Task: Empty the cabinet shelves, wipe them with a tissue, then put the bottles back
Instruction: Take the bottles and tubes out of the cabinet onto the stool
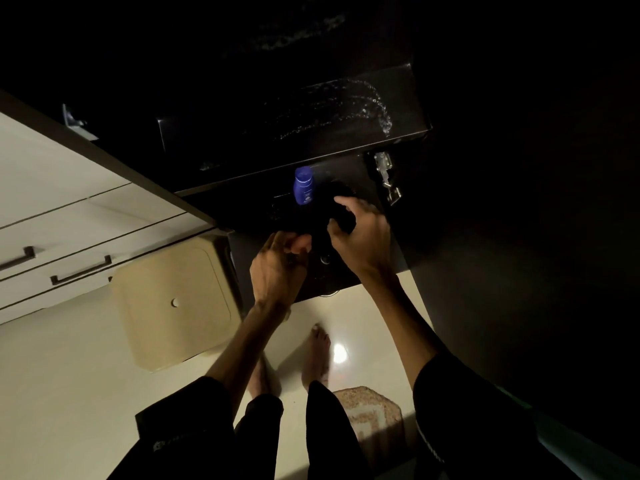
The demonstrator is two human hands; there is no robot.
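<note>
The pale glossy floor (86, 393) fills the lower part of the head view, with a lamp's glare on it near the person's bare feet; above it the open dark cabinet (294, 140) takes up the middle, its inside nearly black, a wet smear shining on its upper shelf surface and a metal hinge (388, 176) on its right wall; to the left stands a row of cream drawers (62, 216) with dark bar handles; below them sits a beige bin (173, 306) with a rounded square lid and a small round hole in the lid; a speckled brown mat (370, 407) lies on the floor by the right leg; both forearms reach up from dark sleeves toward the cabinet's lower shelf; the right hand (363, 237) has its grip wrapped around a dark object (346, 220), too dim to say for sure what it is, though it lies among other dark shapes on the shelf; the left hand (277, 261) is just beside it, fingers curled inward, and whether its grip holds anything cannot be told in this light; a small blue bottle (303, 187) stands upright on the shelf just behind and between the hands, apart from both; it bears a pale label, the writing too small to read
</note>
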